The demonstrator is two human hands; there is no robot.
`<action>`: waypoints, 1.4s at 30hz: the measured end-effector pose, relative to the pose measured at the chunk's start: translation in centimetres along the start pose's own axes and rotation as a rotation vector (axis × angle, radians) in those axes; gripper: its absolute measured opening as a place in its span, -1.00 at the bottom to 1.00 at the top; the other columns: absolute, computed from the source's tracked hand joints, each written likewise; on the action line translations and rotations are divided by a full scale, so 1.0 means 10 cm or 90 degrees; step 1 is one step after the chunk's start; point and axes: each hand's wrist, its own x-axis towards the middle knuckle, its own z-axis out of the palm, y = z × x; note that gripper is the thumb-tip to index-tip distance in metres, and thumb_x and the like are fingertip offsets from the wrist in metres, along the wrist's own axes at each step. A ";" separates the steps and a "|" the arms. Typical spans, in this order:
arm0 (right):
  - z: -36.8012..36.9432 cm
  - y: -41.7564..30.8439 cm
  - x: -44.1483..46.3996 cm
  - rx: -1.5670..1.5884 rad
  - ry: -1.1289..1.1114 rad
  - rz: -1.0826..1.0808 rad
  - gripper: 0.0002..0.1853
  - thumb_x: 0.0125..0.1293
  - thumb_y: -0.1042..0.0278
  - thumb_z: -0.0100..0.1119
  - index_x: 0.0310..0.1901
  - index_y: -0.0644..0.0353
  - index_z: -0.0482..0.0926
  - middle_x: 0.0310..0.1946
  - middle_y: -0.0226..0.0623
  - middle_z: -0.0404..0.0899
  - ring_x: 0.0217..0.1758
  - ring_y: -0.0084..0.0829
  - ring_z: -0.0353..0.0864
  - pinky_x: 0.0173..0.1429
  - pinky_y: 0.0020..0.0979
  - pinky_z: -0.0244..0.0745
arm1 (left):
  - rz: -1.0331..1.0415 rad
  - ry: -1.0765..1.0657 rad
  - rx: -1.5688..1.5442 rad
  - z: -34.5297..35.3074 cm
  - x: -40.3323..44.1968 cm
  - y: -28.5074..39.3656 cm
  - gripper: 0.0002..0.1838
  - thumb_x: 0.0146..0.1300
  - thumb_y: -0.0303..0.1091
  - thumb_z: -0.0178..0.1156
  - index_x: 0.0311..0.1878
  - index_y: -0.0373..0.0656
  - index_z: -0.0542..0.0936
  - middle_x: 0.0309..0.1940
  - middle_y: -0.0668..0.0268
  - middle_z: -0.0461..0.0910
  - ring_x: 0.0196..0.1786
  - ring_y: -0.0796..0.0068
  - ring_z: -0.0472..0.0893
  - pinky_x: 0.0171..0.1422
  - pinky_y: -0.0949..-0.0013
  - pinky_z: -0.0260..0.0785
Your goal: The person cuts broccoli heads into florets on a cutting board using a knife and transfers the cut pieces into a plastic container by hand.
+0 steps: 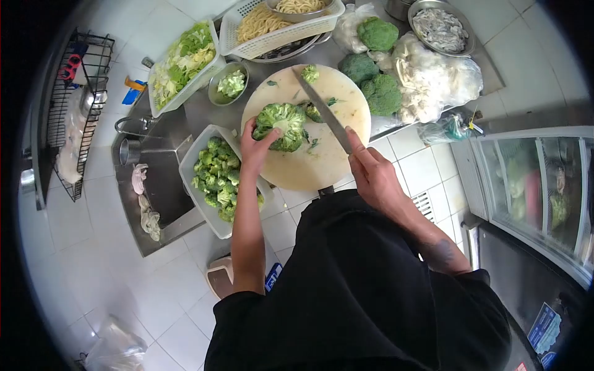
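Note:
My left hand (258, 143) grips a large broccoli head (281, 123) over the round cutting board (291, 170), its pale cut underside facing up. In my right hand (370, 170) is the handle of a long knife (325, 111). The blade points up and left across the board, and its tip lies beside a small broccoli piece (310, 74). A darker broccoli piece (314, 113) lies between the held head and the blade. Small green leaf scraps (312, 144) are scattered on the board.
Left of the board stands a white bin (189, 159) with cut broccoli florets (216, 176). Several whole broccoli heads (381, 94) and bagged white vegetables (427, 77) sit to the right. Behind are a bowl (213, 93), a lettuce bin (218, 62) and a noodle basket (229, 34).

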 end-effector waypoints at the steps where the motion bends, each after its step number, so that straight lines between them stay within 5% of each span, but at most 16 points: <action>1: 0.02 0.00 0.01 0.027 0.033 0.000 -0.39 0.48 0.41 0.08 0.54 0.03 0.28 -0.35 0.15 0.60 -0.35 0.19 0.67 -0.19 0.09 0.59 | -0.011 0.019 0.003 0.01 0.00 -0.01 -0.35 0.19 -0.46 0.52 0.31 -0.26 0.45 0.13 0.27 0.58 0.13 0.48 0.58 0.28 0.37 0.46; 4: 0.42 0.48 0.01 -0.125 -0.162 0.004 -0.38 0.50 0.39 0.05 0.56 0.02 0.24 -0.36 0.16 0.60 -0.32 0.20 0.67 -0.17 0.09 0.60 | -0.007 0.032 0.011 0.04 -0.04 -0.01 -0.36 0.19 -0.44 0.53 0.30 -0.25 0.44 0.13 0.28 0.57 0.13 0.48 0.58 0.27 0.37 0.46; 15: 0.34 0.71 0.03 0.003 -0.147 -0.033 -0.39 0.45 0.42 0.08 0.53 0.03 0.31 -0.35 0.21 0.63 -0.26 0.24 0.68 -0.13 0.05 0.59 | -0.029 0.049 -0.029 0.02 0.01 0.08 -0.37 0.20 -0.44 0.50 0.30 -0.28 0.46 0.10 0.27 0.60 0.10 0.48 0.60 0.24 0.36 0.46; 18: 0.15 0.59 0.11 -0.012 -0.056 0.092 -0.42 0.42 0.47 0.07 0.48 0.08 0.39 -0.33 0.27 0.66 -0.22 0.23 0.70 -0.11 0.04 0.57 | -0.080 0.042 -0.059 0.03 0.06 0.21 -0.35 0.17 -0.42 0.52 0.31 -0.28 0.48 0.10 0.25 0.62 0.10 0.47 0.61 0.23 0.36 0.46; 23: -0.20 0.50 0.08 -0.039 -0.073 0.096 -0.43 0.44 0.49 0.08 0.48 0.07 0.41 -0.29 0.24 0.66 -0.19 0.09 0.75 -0.06 -0.14 0.60 | -0.070 -0.065 0.127 -0.08 0.30 0.43 -0.29 0.09 -0.35 0.57 0.31 -0.29 0.51 0.12 0.18 0.64 0.11 0.43 0.63 0.13 0.33 0.51; 25: -0.32 0.39 0.01 -0.103 -0.141 0.093 -0.44 0.44 0.48 0.09 0.47 0.07 0.42 -0.34 0.21 0.65 -0.24 0.08 0.73 -0.07 -0.17 0.59 | -0.150 -0.047 0.148 -0.05 0.45 0.56 -0.21 0.05 -0.32 0.59 0.35 -0.29 0.46 0.13 0.15 0.63 0.10 0.42 0.64 0.09 0.30 0.55; 26: -0.38 0.28 -0.02 -0.090 -0.179 0.117 -0.45 0.44 0.44 0.10 0.46 0.06 0.43 -0.31 0.28 0.66 -0.18 0.20 0.72 -0.05 0.00 0.59 | -0.231 -0.036 0.172 -0.02 0.45 0.61 -0.13 0.02 -0.30 0.62 0.38 -0.29 0.40 0.15 0.13 0.62 0.08 0.40 0.66 0.05 0.26 0.58; 30: -0.37 0.13 -0.17 -0.029 -0.214 0.185 -0.44 0.50 0.36 0.04 0.52 0.04 0.35 -0.29 0.25 0.67 -0.16 0.19 0.72 -0.01 -0.04 0.58 | -0.237 0.057 0.170 0.28 0.22 0.70 0.12 -0.04 -0.19 0.65 0.48 -0.26 0.12 0.20 0.03 0.55 0.09 0.31 0.66 0.00 0.16 0.65; 33: -0.35 0.03 -0.19 0.006 -0.209 0.214 -0.42 0.50 0.36 0.05 0.53 0.05 0.31 -0.29 0.25 0.67 -0.15 0.19 0.72 -0.02 -0.03 0.57 | -0.115 0.086 0.159 0.23 0.05 0.27 0.06 -0.04 -0.15 0.64 0.43 -0.29 0.20 0.19 0.01 0.55 0.08 0.26 0.66 -0.03 0.19 0.64; 34: -0.35 0.01 -0.20 0.008 -0.203 0.223 -0.42 0.50 0.36 0.05 0.53 0.05 0.31 -0.29 0.25 0.67 -0.15 0.19 0.72 -0.02 -0.03 0.57 | -0.213 0.108 0.203 0.32 -0.09 0.44 0.03 -0.05 -0.12 0.64 0.39 -0.30 0.23 0.19 0.01 0.55 0.10 0.25 0.65 0.06 0.21 0.59; 36: -0.32 -0.02 -0.18 0.030 -0.238 0.209 -0.40 0.54 0.37 0.04 0.58 0.03 0.26 -0.51 -0.09 0.57 -0.40 -0.33 0.65 -0.15 -0.26 0.57 | -0.216 0.128 0.209 0.31 -0.24 0.36 0.00 -0.04 -0.12 0.63 0.37 -0.30 0.25 0.17 0.02 0.55 0.11 0.27 0.64 0.10 0.23 0.56; 37: -0.29 -0.01 -0.18 0.033 -0.233 0.217 -0.40 0.54 0.37 0.04 0.58 0.03 0.26 -0.51 -0.09 0.57 -0.40 -0.33 0.65 -0.15 -0.26 0.57 | -0.214 0.156 0.211 0.30 -0.30 0.30 -0.03 -0.02 -0.11 0.62 0.35 -0.30 0.27 0.16 0.04 0.55 0.12 0.28 0.62 0.14 0.24 0.53; 39: -0.22 0.01 -0.15 0.013 -0.219 0.113 -0.42 0.51 0.39 0.04 0.54 0.08 0.29 -0.35 0.21 0.65 -0.22 0.19 0.69 -0.07 0.02 0.55 | -0.213 0.153 0.168 0.33 -0.41 0.22 -0.08 0.03 -0.13 0.58 0.33 -0.29 0.25 0.13 0.05 0.54 0.13 0.29 0.59 0.20 0.23 0.48; 42: -0.11 0.03 -0.10 -0.038 -0.207 0.061 -0.42 0.51 0.40 0.04 0.54 0.06 0.29 -0.35 0.17 0.64 -0.28 0.20 0.68 -0.10 0.05 0.56 | -0.159 0.194 0.129 0.40 -0.49 0.15 -0.10 0.06 -0.15 0.55 0.33 -0.27 0.21 0.12 0.05 0.53 0.11 0.28 0.57 0.18 0.25 0.48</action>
